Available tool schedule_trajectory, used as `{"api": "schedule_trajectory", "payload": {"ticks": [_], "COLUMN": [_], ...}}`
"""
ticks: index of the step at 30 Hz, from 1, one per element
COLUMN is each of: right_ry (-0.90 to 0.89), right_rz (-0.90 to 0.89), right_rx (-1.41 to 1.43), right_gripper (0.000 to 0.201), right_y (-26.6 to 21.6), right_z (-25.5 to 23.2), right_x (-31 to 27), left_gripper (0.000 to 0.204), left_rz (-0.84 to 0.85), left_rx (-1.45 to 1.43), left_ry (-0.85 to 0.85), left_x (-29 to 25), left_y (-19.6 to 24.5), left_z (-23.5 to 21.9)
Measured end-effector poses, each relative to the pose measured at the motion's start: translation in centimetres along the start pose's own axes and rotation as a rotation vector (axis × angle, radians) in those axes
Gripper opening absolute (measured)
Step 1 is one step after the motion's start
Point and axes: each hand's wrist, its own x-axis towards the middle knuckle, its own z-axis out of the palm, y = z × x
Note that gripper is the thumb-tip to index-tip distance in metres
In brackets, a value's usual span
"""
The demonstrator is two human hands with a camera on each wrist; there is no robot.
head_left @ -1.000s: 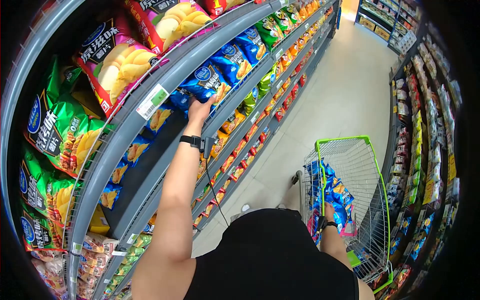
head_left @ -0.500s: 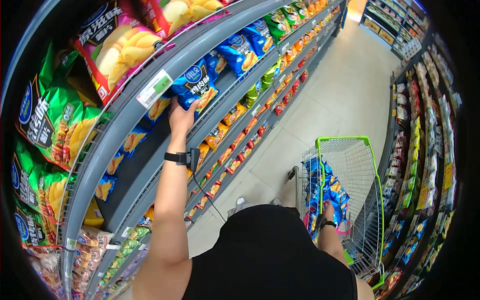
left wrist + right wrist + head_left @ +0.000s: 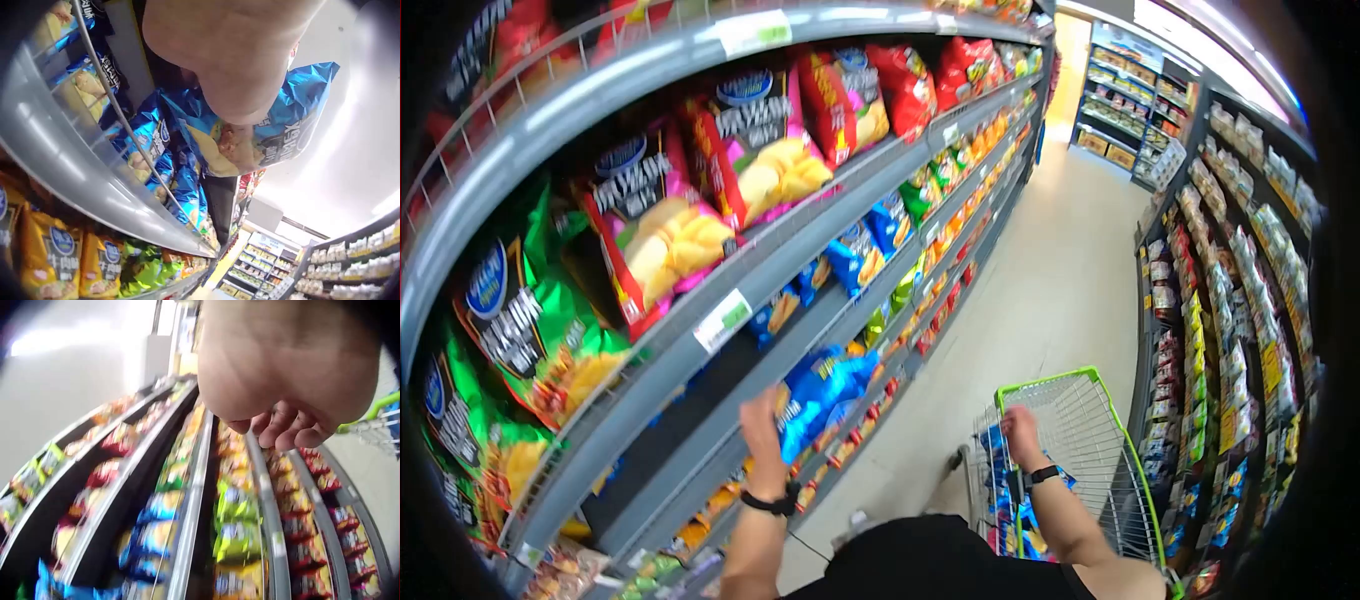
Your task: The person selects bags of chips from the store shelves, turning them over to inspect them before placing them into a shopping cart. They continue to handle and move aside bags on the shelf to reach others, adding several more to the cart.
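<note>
My left hand [image 3: 762, 432] grips a blue bag of potato chips [image 3: 825, 392] by one end, out in front of the shelf edge. In the left wrist view the bag [image 3: 240, 147] shows its printed chips beneath the hand, with most of the fingers hidden. My right hand [image 3: 1022, 438] is over the near side of the shopping cart [image 3: 1088, 374], holding nothing. The right wrist view shows its fingers [image 3: 284, 434] loosely curled. Blue bags of chips [image 3: 1003, 492] lie in the cart, partly covered by the right forearm.
On the left, shelves [image 3: 820, 225] carry pink, green and red chip bags above a row with several blue bags [image 3: 855, 258]. A shelf of small packets [image 3: 1230, 300] lines the right side. The aisle floor [image 3: 1040, 240] runs between them.
The left hand has drawn the blue bag of chips out from the shelf, down towards the body. My right hand has risen from the bags in the cart, and the view has tilted up.
</note>
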Motion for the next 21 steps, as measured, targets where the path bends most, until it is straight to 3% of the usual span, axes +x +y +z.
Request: {"api": "schedule_trajectory", "payload": {"ticks": [1, 2, 3, 4, 5, 7, 8, 9, 11, 12, 13, 15, 17, 18, 19, 21], "right_ry": [-0.134, -0.380, -0.644, -0.826, -0.835, -0.909, -0.904, -0.902, -0.920, -0.938, -0.982, -1.064, -1.004, -0.957, -0.912, -0.846], "right_rz": [-0.025, -0.136, -0.123, -0.249, -0.076, 0.020, 0.095, 0.061, 0.017, 0.047, -0.040, -0.195, -0.326, -0.437, -0.544, -0.421], "right_rx": [-0.161, -0.397, -0.383, -0.473, -0.492, -0.415, -0.383, -0.391, -0.421, -0.397, -0.424, -0.470, -0.557, -0.604, -0.648, -0.531], "right_gripper": [0.013, 0.016, 0.023, 0.033, 0.042, 0.050, 0.054, 0.055, 0.058, 0.070, 0.073, 0.078, 0.090, 0.091, 0.093, 0.100], "right_y": [-0.3, 0.0, 2.0, 0.3, -1.4, -0.4, -0.1, -1.6, -4.6, -4.9, -5.3, -5.5, -4.9, -3.9, -2.8, -2.4], "right_z": [3.6, 6.1, 7.3, 10.1, 12.9, 15.0, 15.7, 16.4, 17.7, 17.9, 18.2, 19.2, 20.3, 20.7, 21.2, 22.0], "right_x": [-1.3, -1.9, -1.5, -3.7, -5.3, -5.7, -5.4, -5.8, -7.5, -7.3, -7.3, -8.2, -9.6, -9.9, -10.2, -11.0], "left_gripper": [0.062, 0.054, 0.046, 0.038, 0.041, 0.048, 0.061, 0.074, 0.096, 0.095, 0.093, 0.094, 0.096, 0.099, 0.097, 0.093], "left_rz": [0.000, -0.070, -0.160, -0.265, -0.361, -0.552, -0.730, -0.923, -0.553, -0.505, -0.466, -0.569, -0.673, -0.478, -0.503, -0.519], "left_rx": [-0.028, -0.245, -0.469, -0.669, -0.819, -1.125, -1.240, -1.341, -0.799, -0.747, -0.693, -0.777, -0.878, -0.799, -0.884, -0.871], "left_ry": [-0.069, -0.156, -0.230, -0.287, -0.262, -0.166, -0.181, -0.197, -0.216, -0.244, -0.274, -0.376, -0.487, -0.432, -0.365, -0.430], "left_x": [-1.0, -0.7, -0.6, -0.4, -3.2, -8.5, -12.1, -13.7, -13.7, -12.1, -10.2, -8.0, -6.4, -6.5, -7.2, -6.4], "left_y": [0.9, 2.9, 4.8, 6.6, 6.1, 5.1, 3.5, 2.4, 1.6, 2.2, 3.3, 4.5, 5.2, 5.0, 4.8, 4.7], "left_z": [0.2, 0.3, 0.5, 0.8, 2.7, 6.4, 8.1, 9.6, 8.6, 6.7, 4.4, 1.3, -0.2, 0.4, 1.7, 1.8]}}
